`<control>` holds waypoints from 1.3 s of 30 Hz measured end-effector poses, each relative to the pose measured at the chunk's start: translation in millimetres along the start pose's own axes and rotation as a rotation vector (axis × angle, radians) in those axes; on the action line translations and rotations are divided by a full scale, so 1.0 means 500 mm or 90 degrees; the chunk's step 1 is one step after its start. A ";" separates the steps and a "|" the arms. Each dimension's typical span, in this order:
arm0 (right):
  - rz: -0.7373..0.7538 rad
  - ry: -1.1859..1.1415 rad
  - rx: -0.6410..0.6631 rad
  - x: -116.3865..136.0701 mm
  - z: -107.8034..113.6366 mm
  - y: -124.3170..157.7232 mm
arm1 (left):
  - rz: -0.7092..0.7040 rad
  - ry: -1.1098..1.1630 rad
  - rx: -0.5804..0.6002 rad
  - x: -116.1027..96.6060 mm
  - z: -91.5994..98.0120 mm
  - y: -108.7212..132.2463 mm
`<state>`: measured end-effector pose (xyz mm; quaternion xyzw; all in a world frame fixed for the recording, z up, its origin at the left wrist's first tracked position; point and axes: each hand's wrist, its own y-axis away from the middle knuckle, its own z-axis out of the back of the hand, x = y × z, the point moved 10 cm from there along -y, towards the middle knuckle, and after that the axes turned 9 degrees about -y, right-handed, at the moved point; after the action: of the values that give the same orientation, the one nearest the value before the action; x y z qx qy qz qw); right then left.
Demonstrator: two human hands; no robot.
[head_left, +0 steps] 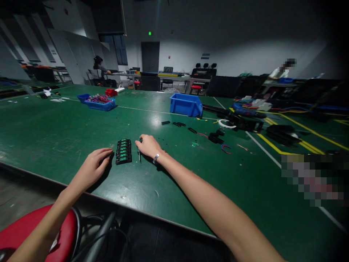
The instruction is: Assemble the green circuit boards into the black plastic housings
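A row of small black frames with green circuit boards (123, 150) lies on the green table between my two hands. My left hand (95, 165) rests just left of the row, fingers stretched and thumb apart, with nothing seen in it. To the right of the row, my right hand (149, 146) is low over the table, its fingers bent and drawn together. Whatever sits between those fingertips is too small and dark to make out. Just below them shows a thin tool with a metallic shaft (140, 157); whether the hand touches it, I cannot tell.
A blue bin (185, 104) stands beyond my hands, near several loose black frames (178, 124). Farther left, a blue tray (101, 104) holds tangled coloured wires. Black parts and cables (216, 136) lie to the right. A red stool (40, 233) is below the table's front edge.
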<state>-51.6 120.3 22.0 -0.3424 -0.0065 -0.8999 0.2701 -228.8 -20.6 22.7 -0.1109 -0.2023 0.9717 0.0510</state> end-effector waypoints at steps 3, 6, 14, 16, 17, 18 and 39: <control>0.031 0.001 0.012 0.028 -0.011 0.038 | -0.011 -0.003 0.009 -0.021 -0.005 0.029; 0.036 0.017 0.026 0.041 -0.019 0.067 | -0.029 -0.016 0.005 -0.041 -0.009 0.046; 0.033 0.028 0.042 0.053 -0.028 0.084 | -0.054 -0.043 0.005 -0.055 -0.021 0.052; 0.033 0.026 0.039 0.053 -0.028 0.085 | -0.059 -0.046 0.010 -0.054 -0.022 0.053; 0.034 0.025 0.038 0.054 -0.027 0.086 | -0.061 -0.047 0.012 -0.054 -0.023 0.053; 0.035 0.024 0.037 0.054 -0.027 0.086 | -0.063 -0.048 0.014 -0.054 -0.023 0.053; 0.037 0.027 0.031 0.067 -0.021 0.100 | -0.055 -0.059 0.026 -0.054 -0.025 0.054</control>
<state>-54.3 59.6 25.7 -0.3168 -0.0126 -0.8983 0.3040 -201.3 -44.2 5.9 -0.0561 -0.1888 0.9767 0.0855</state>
